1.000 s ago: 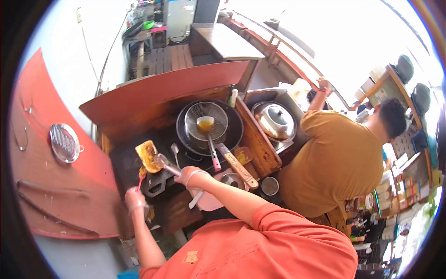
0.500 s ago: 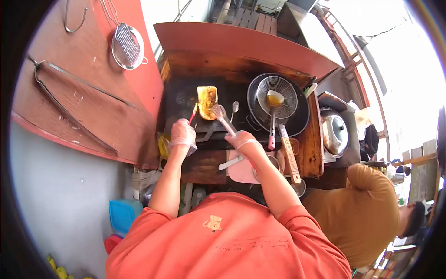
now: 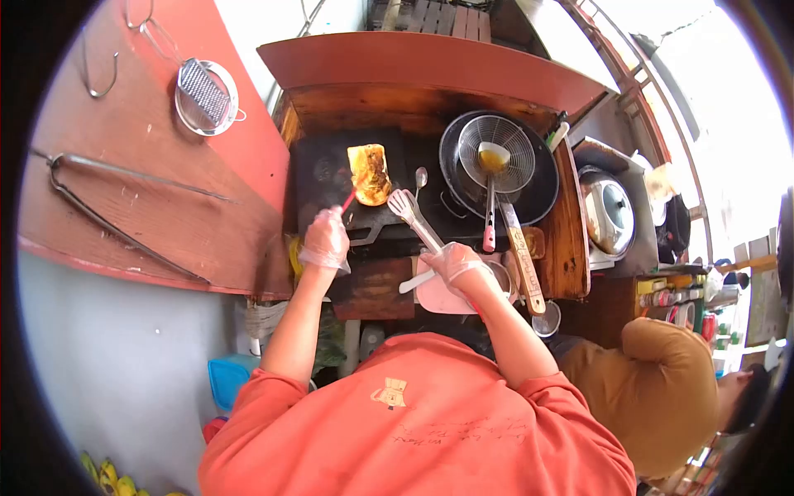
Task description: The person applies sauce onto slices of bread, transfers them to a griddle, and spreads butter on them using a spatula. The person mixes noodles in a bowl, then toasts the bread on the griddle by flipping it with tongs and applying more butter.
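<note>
A slice of browned bread, dark in patches, lies on the black griddle. My left hand, in a clear plastic glove, is closed around a thin red-handled tool. Its tip meets the bread's lower left edge; whether it is a brush or a spatula I cannot tell. Metal tongs are gripped in my gloved right hand, their ends just right of the bread and apart from it. Beside that hand, a white-handled utensil rests on a pink board.
Right of the griddle, a black wok carries a wire strainer and a ladle. A small spoon lies near the bread. Red panels border the station. A person in a brown top is at my right.
The tongs have drawn back from the bread, down and to the right. The red tool's tip has come from beside the bread onto its lower left edge. The view has shifted slightly.
</note>
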{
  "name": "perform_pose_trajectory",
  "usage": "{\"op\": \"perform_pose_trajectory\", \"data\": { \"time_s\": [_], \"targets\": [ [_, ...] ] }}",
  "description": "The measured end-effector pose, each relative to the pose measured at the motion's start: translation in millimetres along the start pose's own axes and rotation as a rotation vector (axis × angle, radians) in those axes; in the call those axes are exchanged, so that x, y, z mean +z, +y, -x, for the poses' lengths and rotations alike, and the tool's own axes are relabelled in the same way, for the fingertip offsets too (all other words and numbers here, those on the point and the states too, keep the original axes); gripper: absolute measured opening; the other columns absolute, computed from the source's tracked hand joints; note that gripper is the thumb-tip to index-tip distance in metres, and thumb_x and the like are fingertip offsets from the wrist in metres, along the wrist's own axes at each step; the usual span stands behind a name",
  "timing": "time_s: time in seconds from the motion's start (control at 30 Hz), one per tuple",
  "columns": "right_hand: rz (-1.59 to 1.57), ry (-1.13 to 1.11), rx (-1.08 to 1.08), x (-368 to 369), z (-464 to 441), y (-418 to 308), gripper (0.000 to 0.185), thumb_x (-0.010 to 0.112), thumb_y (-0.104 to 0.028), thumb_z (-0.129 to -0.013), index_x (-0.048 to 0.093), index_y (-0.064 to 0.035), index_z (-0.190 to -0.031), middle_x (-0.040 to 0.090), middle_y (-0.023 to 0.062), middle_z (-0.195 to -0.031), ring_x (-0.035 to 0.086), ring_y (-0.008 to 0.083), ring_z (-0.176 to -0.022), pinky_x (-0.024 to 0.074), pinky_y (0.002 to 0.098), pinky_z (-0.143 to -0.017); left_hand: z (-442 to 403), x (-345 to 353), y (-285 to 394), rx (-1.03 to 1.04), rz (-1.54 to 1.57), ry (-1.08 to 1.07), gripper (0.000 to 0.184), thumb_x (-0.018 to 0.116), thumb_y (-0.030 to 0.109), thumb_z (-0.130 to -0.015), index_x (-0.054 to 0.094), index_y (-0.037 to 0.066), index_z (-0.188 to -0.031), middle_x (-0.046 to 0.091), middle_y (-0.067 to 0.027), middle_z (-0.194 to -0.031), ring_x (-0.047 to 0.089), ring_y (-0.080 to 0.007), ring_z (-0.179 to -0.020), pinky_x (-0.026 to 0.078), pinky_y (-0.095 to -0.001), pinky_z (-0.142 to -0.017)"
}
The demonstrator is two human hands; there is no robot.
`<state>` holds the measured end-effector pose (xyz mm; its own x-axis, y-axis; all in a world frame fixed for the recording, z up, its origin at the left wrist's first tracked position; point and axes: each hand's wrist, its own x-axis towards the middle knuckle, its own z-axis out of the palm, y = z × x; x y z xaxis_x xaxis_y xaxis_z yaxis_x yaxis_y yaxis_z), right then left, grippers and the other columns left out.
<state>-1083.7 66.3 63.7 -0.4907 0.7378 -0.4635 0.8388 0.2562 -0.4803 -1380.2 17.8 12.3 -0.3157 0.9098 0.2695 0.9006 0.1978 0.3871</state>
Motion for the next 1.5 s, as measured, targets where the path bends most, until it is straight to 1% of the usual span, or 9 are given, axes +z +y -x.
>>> {"op": "perform_pose_trajectory", "data": {
  "time_s": [0.17, 0.33, 0.6, 0.7, 0.77, 0.87, 1.07, 1.23, 1.5],
  "targets": [
    [0.385, 0.120, -0.350, -17.1, 48.0, -7.0, 0.029, 0.052, -0.031, -0.102, 0.068, -0.0185, -0.123, 0.066, 0.0221, -0.086, 0.069, 0.0391, -0.086, 0.0553, 0.0495, -0.075, -55.1, 23.5, -16.0, 0.043, -0.095, 0.133, 0.022, 0.050, 0.008, -0.094, 0.064, 0.005, -0.111, 0.066, -0.0188, -0.096, 0.067, -0.0391, -0.088, 0.056, -0.0480, -0.073],
    [0.455, 0.015, -0.382, -37.2, 76.5, -16.1, 0.039, 0.053, -0.014, -0.097, 0.059, -0.0202, -0.135, 0.065, 0.0216, -0.090, 0.069, 0.0378, -0.087, 0.0555, 0.0490, -0.071, -43.9, 38.5, -19.0, 0.094, -0.158, -0.065, 0.022, 0.053, 0.011, -0.093, 0.067, 0.004, -0.109, 0.068, -0.0183, -0.095, 0.068, -0.0377, -0.089, 0.056, -0.0472, -0.075],
    [0.085, -0.105, -0.163, -51.6, 101.4, -11.4, 0.031, 0.048, -0.031, -0.104, 0.067, -0.0108, -0.118, 0.065, 0.0263, -0.085, 0.067, 0.0425, -0.082, 0.0525, 0.0500, -0.073, -67.7, 36.6, -43.4, -0.208, 0.153, 0.018, 0.018, 0.075, 0.022, -0.084, 0.077, 0.006, -0.091, 0.072, -0.0190, -0.091, 0.070, -0.0372, -0.087, 0.055, -0.0442, -0.079],
    [0.084, 0.083, -0.354, -36.0, 106.6, 6.2, 0.052, 0.051, -0.047, -0.101, 0.069, 0.0022, -0.102, 0.065, 0.0295, -0.082, 0.065, 0.0454, -0.080, 0.0506, 0.0504, -0.073, -83.1, 42.6, -58.2, -0.208, 0.061, 0.102, 0.015, 0.071, 0.018, -0.087, 0.074, 0.004, -0.090, 0.072, -0.0185, -0.091, 0.070, -0.0367, -0.085, 0.054, -0.0460, -0.077],
    [-0.161, -0.035, -0.116, -59.5, 119.8, -8.5, 0.068, 0.053, -0.057, -0.096, 0.067, 0.0090, -0.089, 0.065, 0.0316, -0.082, 0.064, 0.0462, -0.078, 0.0491, 0.0506, -0.072, -87.2, 37.0, -57.6, -0.237, 0.109, 0.145, 0.013, 0.071, 0.017, -0.087, 0.074, 0.004, -0.090, 0.071, -0.0187, -0.090, 0.069, -0.0370, -0.085, 0.054, -0.0461, -0.077],
    [-0.063, -0.101, -0.110, -62.2, 124.6, -4.0, 0.034, 0.049, -0.038, -0.103, 0.069, -0.0108, -0.108, 0.064, 0.0249, -0.082, 0.068, 0.0422, -0.080, 0.0532, 0.0517, -0.069, -84.3, 33.0, -52.6, -0.074, 0.121, 0.058, 0.012, 0.070, 0.015, -0.088, 0.073, 0.003, -0.090, 0.070, -0.0205, -0.088, 0.069, -0.0378, -0.084, 0.054, -0.0459, -0.076],
    [-0.041, 0.029, -0.202, -55.2, 142.0, 21.8, 0.051, 0.053, -0.049, -0.100, 0.067, 0.0004, -0.098, 0.063, 0.0292, -0.079, 0.065, 0.0447, -0.078, 0.0510, 0.0501, -0.068, -82.7, 23.7, -43.4, -0.126, 0.058, 0.220, 0.012, 0.069, 0.013, -0.089, 0.072, 0.002, -0.086, 0.069, -0.0201, -0.084, 0.069, -0.0334, -0.076, 0.053, -0.0448, -0.070],
    [-0.429, 0.079, 0.112, -95.9, 181.7, 29.5, 0.047, 0.060, -0.046, -0.095, 0.066, 0.0006, -0.099, 0.056, 0.0146, -0.063, 0.055, 0.0270, -0.056, 0.0477, 0.0423, -0.059, 25.7, -15.5, 3.3, -0.610, 1.069, -0.237, 0.009, 0.063, 0.011, -0.098, 0.067, 0.005, -0.103, 0.060, 0.0014, -0.073, 0.053, -0.0072, -0.054, 0.044, -0.0228, -0.048],
    [-1.117, 0.363, 0.285, -141.1, 234.7, 128.3, 0.039, 0.062, -0.036, -0.098, 0.053, -0.0082, -0.073, 0.046, -0.0009, -0.053, 0.039, 0.0106, -0.035, 0.0304, 0.0275, -0.034, 158.3, 4.9, 165.0, -0.724, 1.113, -1.105, 0.019, 0.062, 0.015, -0.099, 0.068, 0.000, -0.110, 0.063, 0.0008, -0.080, 0.054, -0.0052, -0.058, 0.039, -0.0206, -0.045]
  ]
}}
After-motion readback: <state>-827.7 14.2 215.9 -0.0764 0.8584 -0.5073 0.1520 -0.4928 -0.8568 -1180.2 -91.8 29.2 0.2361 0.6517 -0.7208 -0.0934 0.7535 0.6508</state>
